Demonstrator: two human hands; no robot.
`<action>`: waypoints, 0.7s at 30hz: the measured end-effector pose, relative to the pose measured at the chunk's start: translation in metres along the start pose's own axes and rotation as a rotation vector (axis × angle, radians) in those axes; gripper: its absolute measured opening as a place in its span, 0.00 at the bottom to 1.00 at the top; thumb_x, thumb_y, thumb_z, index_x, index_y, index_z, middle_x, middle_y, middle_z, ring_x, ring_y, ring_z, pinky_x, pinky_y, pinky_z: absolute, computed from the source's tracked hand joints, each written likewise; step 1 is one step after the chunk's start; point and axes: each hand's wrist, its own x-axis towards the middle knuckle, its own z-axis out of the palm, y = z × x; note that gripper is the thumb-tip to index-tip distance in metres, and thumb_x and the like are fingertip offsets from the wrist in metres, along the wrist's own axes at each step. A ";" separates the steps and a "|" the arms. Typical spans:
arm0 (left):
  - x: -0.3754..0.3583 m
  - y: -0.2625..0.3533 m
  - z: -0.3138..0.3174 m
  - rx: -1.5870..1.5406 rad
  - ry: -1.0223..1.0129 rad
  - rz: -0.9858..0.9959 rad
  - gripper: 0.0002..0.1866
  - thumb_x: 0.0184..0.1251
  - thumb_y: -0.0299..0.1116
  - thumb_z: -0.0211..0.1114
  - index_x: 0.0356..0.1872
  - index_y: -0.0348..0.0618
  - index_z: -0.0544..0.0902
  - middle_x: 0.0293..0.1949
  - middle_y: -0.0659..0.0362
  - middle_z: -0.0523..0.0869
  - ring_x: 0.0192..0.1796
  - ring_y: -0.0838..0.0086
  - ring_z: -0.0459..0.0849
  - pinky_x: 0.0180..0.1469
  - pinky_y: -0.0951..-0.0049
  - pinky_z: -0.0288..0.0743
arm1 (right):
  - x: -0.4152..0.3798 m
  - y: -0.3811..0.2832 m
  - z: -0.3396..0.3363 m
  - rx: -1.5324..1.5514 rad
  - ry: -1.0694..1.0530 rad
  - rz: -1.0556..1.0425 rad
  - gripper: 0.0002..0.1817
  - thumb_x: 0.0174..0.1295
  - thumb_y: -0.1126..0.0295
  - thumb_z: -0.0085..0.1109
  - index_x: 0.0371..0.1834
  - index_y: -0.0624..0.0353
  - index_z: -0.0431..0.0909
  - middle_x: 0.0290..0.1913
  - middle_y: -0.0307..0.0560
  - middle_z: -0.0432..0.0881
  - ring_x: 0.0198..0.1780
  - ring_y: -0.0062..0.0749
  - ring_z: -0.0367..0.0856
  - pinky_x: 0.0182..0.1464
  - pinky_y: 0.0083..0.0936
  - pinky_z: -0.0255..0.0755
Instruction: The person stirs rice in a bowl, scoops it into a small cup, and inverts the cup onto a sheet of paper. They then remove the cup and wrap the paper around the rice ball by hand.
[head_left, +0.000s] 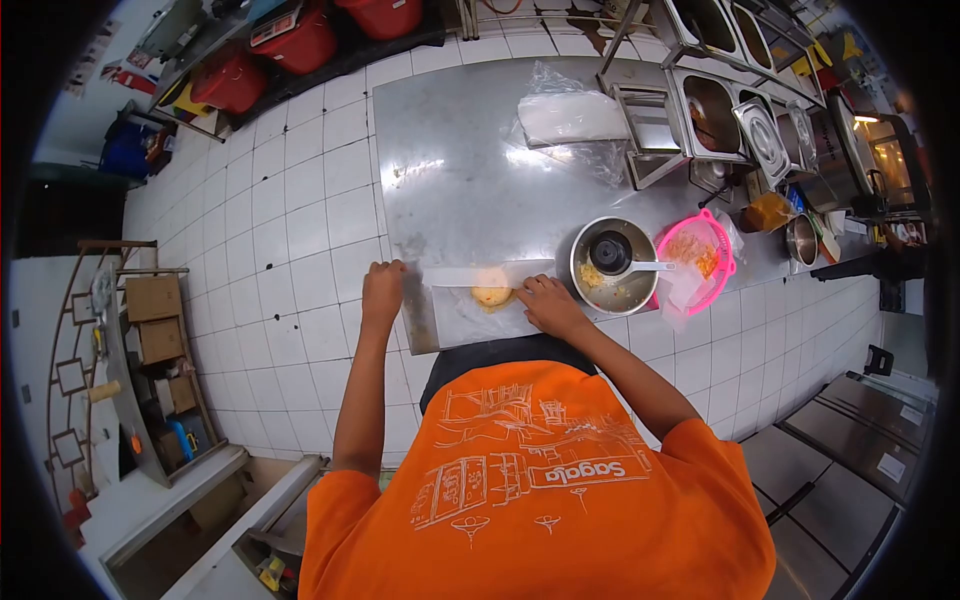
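On the steel table (440, 150), a round yellowish piece of food (491, 287) rests on a thin translucent sheet (450, 318) near the front edge. My right hand (550, 305) is just right of the food, its fingers bent down on the sheet's edge; what they pinch is too small to make out. My left hand (382, 290) is closed at the table's left edge, left of the sheet, and its fingertips are too small to show what they hold. Right of my right hand stands a metal pot (583, 240) with a black round object (610, 252) and yellowish bits inside.
A pink basket (728, 262) with shredded orange food stands right of the pot. White sheets in plastic (570, 118) lie at the back. A metal rack (645, 175) with steel containers rises at the back right. Red tubs (230, 85) are beyond the table at the upper left.
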 end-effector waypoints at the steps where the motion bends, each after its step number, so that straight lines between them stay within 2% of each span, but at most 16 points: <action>1: -0.002 0.008 -0.012 0.118 -0.100 -0.085 0.16 0.60 0.26 0.68 0.51 0.44 0.83 0.41 0.52 0.84 0.54 0.56 0.82 0.56 0.55 0.75 | 0.001 0.000 0.001 0.002 0.010 -0.001 0.22 0.59 0.67 0.66 0.58 0.55 0.77 0.57 0.48 0.77 0.63 0.44 0.74 0.63 0.44 0.72; 4: -0.007 0.071 -0.031 0.006 0.174 0.328 0.21 0.54 0.28 0.73 0.52 0.48 0.83 0.47 0.55 0.82 0.59 0.60 0.79 0.62 0.54 0.70 | 0.006 0.004 0.009 0.003 0.073 -0.005 0.18 0.60 0.71 0.62 0.55 0.55 0.77 0.52 0.48 0.78 0.59 0.44 0.77 0.61 0.43 0.73; 7: -0.007 0.076 0.005 -0.004 0.029 0.465 0.26 0.50 0.29 0.76 0.54 0.50 0.82 0.51 0.57 0.79 0.61 0.62 0.77 0.65 0.55 0.67 | 0.010 0.007 0.012 0.022 0.101 0.014 0.14 0.61 0.71 0.63 0.50 0.55 0.75 0.47 0.47 0.78 0.55 0.43 0.79 0.60 0.40 0.73; 11: -0.013 0.054 0.040 -0.052 0.027 0.486 0.15 0.55 0.27 0.69 0.46 0.41 0.83 0.43 0.56 0.84 0.52 0.63 0.82 0.58 0.60 0.73 | 0.017 0.005 0.003 0.056 0.217 0.088 0.12 0.61 0.72 0.62 0.46 0.56 0.74 0.43 0.47 0.77 0.51 0.43 0.79 0.56 0.39 0.73; 14: -0.022 0.057 0.035 -0.112 0.117 0.489 0.09 0.57 0.24 0.66 0.40 0.39 0.85 0.38 0.56 0.85 0.46 0.63 0.83 0.53 0.64 0.76 | 0.018 0.016 0.009 -0.040 0.267 -0.006 0.10 0.61 0.73 0.58 0.46 0.56 0.75 0.42 0.46 0.77 0.50 0.41 0.79 0.54 0.38 0.73; 21: -0.037 0.059 0.036 -0.116 0.161 0.551 0.08 0.55 0.24 0.67 0.38 0.39 0.86 0.36 0.56 0.85 0.45 0.63 0.84 0.51 0.65 0.78 | 0.013 0.017 -0.004 -0.122 0.269 -0.118 0.10 0.61 0.73 0.56 0.45 0.56 0.77 0.42 0.44 0.78 0.50 0.37 0.78 0.54 0.35 0.71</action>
